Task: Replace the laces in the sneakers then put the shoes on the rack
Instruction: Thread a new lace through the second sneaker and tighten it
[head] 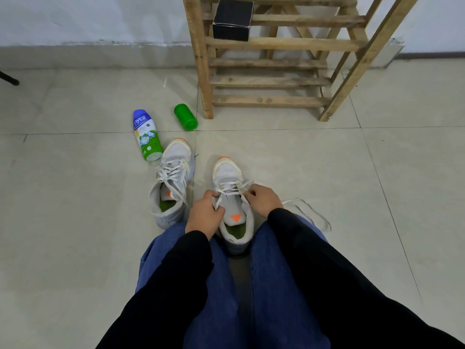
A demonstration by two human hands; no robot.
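Observation:
Two pale grey sneakers with orange toe tips stand on the tiled floor. The left sneaker is fully laced in white and stands alone. Between my knees is the right sneaker, laced only over its front eyelets. My left hand pinches the white lace at the shoe's left side. My right hand pinches the lace at its right side. A loose length of lace trails over the floor to the right. The wooden rack stands ahead against the wall.
A blue, white and green bottle lies beside the left sneaker, and a green cap lies near the rack's front left leg. A black box sits on a rack shelf. A black tripod foot shows at far left.

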